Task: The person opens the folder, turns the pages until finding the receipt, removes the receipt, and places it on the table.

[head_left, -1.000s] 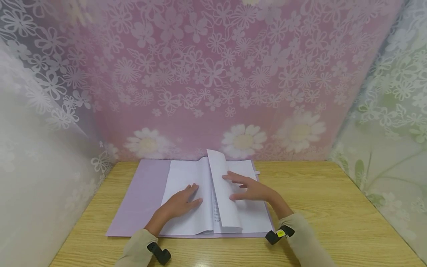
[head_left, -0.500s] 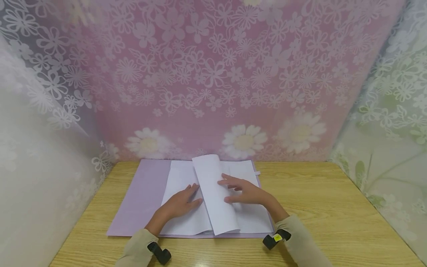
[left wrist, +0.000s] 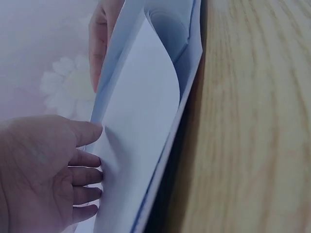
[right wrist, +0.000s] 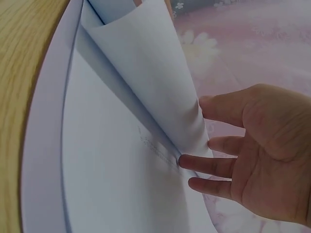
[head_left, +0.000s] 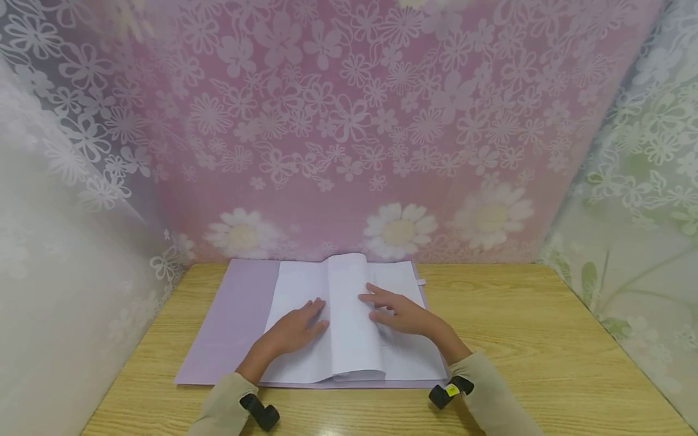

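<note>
A lilac folder (head_left: pixel 234 315) lies spread on the table, holding white pages. In its middle, a white page (head_left: pixel 351 315) curves up into a loose roll in the head view. My left hand (head_left: pixel 294 330) rests on the left-hand page (head_left: pixel 300 284) with fingers extended; the left wrist view shows the fingertips (left wrist: pixel 95 174) against the paper. My right hand (head_left: pixel 403 312) is at the right side of the curled page, its spread fingers touching it. In the right wrist view, the thumb (right wrist: pixel 218 107) meets the curled sheet, and small print shows on the page beneath.
The wooden table (head_left: pixel 518 339) extends to the right and in front of the folder. A pink flowered backdrop (head_left: pixel 349 151) rises behind it. Pale flowered sheets hang at both sides. A small tab (head_left: pixel 420 282) sticks out from the folder's right edge.
The lifted page first swung left, its top leaning over; now it stands straighter, curled over the middle. My right hand shifted slightly left with it. The left hand has stayed nearly still.
</note>
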The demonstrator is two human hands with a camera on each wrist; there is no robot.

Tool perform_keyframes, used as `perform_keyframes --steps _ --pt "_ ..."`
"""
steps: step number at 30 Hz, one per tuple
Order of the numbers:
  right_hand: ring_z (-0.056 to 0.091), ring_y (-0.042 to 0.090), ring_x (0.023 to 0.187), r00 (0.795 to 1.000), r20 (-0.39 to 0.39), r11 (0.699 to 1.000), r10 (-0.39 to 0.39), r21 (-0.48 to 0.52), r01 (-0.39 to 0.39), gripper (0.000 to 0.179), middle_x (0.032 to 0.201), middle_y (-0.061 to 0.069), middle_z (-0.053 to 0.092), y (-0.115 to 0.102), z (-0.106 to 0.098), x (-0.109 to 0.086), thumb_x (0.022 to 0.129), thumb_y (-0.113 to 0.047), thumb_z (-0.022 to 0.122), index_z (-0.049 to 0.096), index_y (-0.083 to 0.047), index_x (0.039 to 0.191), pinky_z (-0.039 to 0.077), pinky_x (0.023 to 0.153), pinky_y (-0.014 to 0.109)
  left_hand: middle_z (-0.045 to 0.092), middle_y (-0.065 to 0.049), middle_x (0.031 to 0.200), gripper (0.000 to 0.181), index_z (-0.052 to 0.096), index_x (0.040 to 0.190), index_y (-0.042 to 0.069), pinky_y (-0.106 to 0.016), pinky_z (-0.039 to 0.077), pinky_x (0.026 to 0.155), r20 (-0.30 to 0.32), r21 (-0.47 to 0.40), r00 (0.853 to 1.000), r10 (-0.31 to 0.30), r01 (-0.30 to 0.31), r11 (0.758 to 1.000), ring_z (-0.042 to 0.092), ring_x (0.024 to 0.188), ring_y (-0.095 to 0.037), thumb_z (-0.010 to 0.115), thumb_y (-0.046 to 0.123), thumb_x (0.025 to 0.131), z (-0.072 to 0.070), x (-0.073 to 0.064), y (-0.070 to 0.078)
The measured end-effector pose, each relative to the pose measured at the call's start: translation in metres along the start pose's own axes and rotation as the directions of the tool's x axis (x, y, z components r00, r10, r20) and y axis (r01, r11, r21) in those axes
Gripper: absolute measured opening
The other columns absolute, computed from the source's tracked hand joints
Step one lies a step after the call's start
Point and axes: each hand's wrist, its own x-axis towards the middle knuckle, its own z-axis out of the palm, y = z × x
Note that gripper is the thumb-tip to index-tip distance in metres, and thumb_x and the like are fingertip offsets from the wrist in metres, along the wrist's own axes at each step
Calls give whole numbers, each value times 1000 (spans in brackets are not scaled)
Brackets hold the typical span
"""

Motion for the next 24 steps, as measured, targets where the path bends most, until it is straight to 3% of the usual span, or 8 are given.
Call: perform_keyframes --steps 10,18,24 --pt "29 38 154 999 -40 1000 12 -1 -12 54 167 16 28 -2 10 3 104 -30 59 48 -13 154 34 121 56 42 -18 160 54 41 155 1 -51 31 124 -87 -26 995 54 -56 998 38 150 -36 49 27 108 -6 1 0" --pt "30 38 154 996 -92 999 13 -30 -16 53 167 15 30 -4 19 6 102 -31 63 51 -14 151 32 122 56 29 -11 167 65 34 159 6 -51 29 125 -149 -42 987 67 -74 996 30 155 -31 53 38 106 -5 2 6" --pt "29 39 154 994 -106 1000 24 -13 -26 53 167 16 29 -7 24 6 103 -33 61 50 -15 152 31 122 58 24 -5 170 69 34 160 10 -54 28 125 -151 -2 983 106 -107 994 21 158 -29 56 44 104 2 2 7"
